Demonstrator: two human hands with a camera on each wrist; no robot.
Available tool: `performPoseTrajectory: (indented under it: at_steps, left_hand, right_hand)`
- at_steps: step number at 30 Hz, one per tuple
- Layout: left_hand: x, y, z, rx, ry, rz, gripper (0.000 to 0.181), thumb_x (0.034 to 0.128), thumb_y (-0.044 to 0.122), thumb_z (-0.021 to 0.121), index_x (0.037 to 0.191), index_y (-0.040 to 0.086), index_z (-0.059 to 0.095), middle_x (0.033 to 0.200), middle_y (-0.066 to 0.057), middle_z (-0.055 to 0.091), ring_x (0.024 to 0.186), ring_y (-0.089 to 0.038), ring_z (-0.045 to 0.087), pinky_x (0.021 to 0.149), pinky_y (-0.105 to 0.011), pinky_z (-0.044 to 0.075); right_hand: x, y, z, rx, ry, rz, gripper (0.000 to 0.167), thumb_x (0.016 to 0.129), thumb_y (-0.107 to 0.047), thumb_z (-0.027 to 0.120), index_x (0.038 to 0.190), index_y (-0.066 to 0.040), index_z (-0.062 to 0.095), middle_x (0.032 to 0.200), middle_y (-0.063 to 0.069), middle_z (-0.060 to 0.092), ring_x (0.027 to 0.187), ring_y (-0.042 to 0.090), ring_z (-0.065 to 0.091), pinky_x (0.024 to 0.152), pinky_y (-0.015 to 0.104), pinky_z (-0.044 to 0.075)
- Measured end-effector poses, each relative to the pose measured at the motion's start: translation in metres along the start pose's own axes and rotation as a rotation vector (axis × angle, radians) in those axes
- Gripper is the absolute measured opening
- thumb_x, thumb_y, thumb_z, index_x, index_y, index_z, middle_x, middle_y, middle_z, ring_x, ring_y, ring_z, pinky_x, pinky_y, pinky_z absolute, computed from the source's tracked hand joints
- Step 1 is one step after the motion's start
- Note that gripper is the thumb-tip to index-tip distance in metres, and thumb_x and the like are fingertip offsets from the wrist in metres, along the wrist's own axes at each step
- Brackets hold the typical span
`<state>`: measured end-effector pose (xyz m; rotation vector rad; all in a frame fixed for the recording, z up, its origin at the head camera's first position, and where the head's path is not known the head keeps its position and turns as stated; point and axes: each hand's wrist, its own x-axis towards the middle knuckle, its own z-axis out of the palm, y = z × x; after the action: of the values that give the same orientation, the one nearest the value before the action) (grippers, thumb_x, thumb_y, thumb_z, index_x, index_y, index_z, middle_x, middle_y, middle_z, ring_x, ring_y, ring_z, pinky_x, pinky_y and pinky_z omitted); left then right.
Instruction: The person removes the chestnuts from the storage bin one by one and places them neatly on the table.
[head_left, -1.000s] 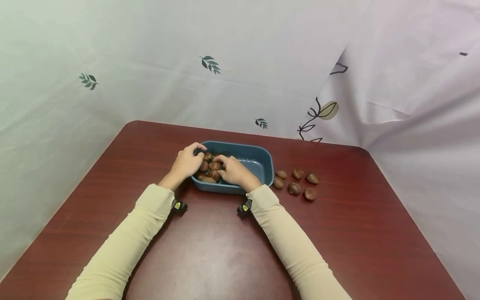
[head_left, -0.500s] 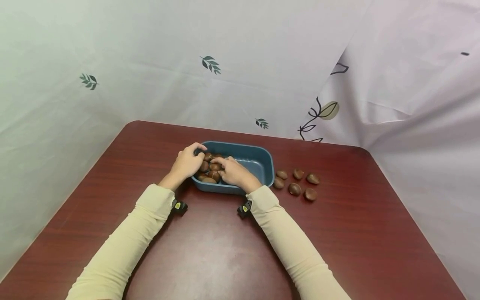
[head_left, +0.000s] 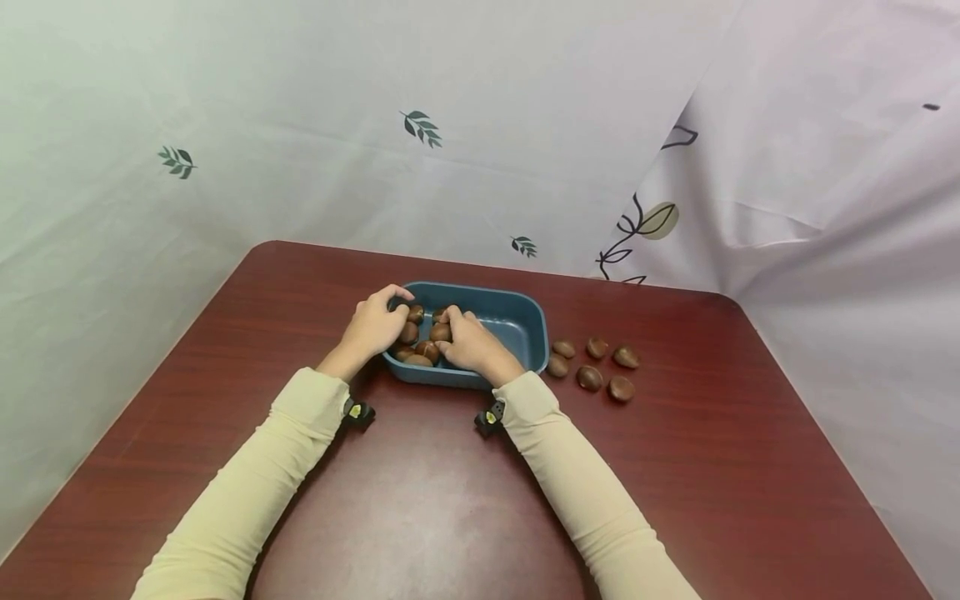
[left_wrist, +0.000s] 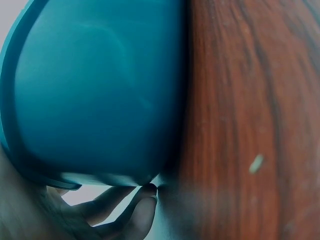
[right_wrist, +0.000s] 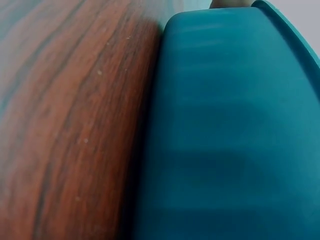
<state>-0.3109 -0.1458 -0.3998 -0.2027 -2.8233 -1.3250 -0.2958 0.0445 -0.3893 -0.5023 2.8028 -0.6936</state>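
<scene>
Got the tray (head_left: 508,335) out at 12 o'clock from me, near the far edge of the counter (head_left: 435,500). My left hand (head_left: 370,328) is at its 9 o'clock end, fingers bent over the rim, so yeah, I'm gripping the tray there. The left wrist view backs that up: a few of those fingers sit outside the tray, down at 7 o'clock, and there's a small pale speck (left_wrist: 256,164) lying on the wood around 4 o'clock.

My right hand (head_left: 471,343) reaches in over the tray's 6 o'clock side. Those fingers have one nut (head_left: 441,332) pinched, index on the far side, thumb on the near side. The right wrist view is basically all tray wall and wood, so my grip doesn't show there.

Other nuts (head_left: 427,351) are bunched toward the 9 o'clock end of the tray: some near 8, some near 10, one just beyond my pinched one, partly behind my fingers. Blue floor shows toward 3.

Outside the tray, six nuts (head_left: 589,378) lie on the counter around 3 to 4 o'clock from it, the nearest couple just beside the rim. Pale sleeves (head_left: 258,475) on me, leaf-print cloth (head_left: 315,196) hanging at 12 o'clock behind it all.
</scene>
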Motion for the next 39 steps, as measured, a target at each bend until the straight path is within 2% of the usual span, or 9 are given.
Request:
performPoseTrajectory:
  at_steps: [7,16,25,31,39]
  left_hand:
    - [-0.0006,-0.0016,0.0003,0.000,-0.001,-0.009,0.032,0.1011,0.028,0.043,0.128,0.021,0.059,0.063,-0.007,0.046,0.049,-0.019,0.033,0.053,-0.037,0.035]
    - [-0.0013,-0.0022,-0.0019,-0.002,0.002,-0.012,0.032,0.1005,0.028,0.044,0.128,0.020,0.059,0.079,-0.013,0.051,0.054,-0.023,0.038,0.059,-0.039,0.037]
    - [-0.0012,-0.0009,0.0001,-0.002,0.002,-0.012,0.033,0.1007,0.028,0.043,0.129,0.021,0.059,0.076,-0.012,0.051,0.053,-0.022,0.038,0.058,-0.038,0.038]
    - [0.0018,0.0019,0.0005,-0.008,0.010,-0.002,0.032,0.1003,0.028,0.044,0.127,0.022,0.059,0.080,-0.012,0.053,0.054,-0.024,0.040,0.058,-0.039,0.038]
    - [0.0011,0.0001,-0.0006,0.001,0.001,0.004,0.033,0.1003,0.028,0.043,0.128,0.021,0.059,0.085,-0.013,0.054,0.059,-0.025,0.042,0.061,-0.039,0.038]
  right_hand:
    - [0.0002,0.0004,0.0023,-0.017,0.022,0.000,0.035,0.098,-0.026,0.061,0.126,-0.010,0.046,0.114,0.012,0.053,0.096,0.022,0.053,0.079,0.038,0.046]
    - [0.0010,-0.0018,0.0024,-0.086,0.046,0.022,0.035,0.096,-0.033,0.063,0.121,-0.012,0.049,0.106,0.008,0.055,0.087,0.021,0.056,0.070,0.038,0.047]
    - [-0.0003,-0.0009,-0.0003,-0.118,0.068,0.051,0.035,0.095,-0.037,0.064,0.118,-0.014,0.051,0.103,0.005,0.058,0.086,0.021,0.058,0.068,0.039,0.049]
    - [-0.0010,0.0001,-0.0032,-0.090,0.108,0.094,0.034,0.094,-0.040,0.064,0.114,-0.015,0.053,0.097,0.002,0.061,0.083,0.020,0.060,0.067,0.039,0.048]
    - [-0.0053,0.0001,-0.0040,-0.018,0.160,0.128,0.036,0.093,-0.042,0.066,0.115,-0.015,0.056,0.085,0.000,0.060,0.071,0.017,0.059,0.059,0.035,0.044]
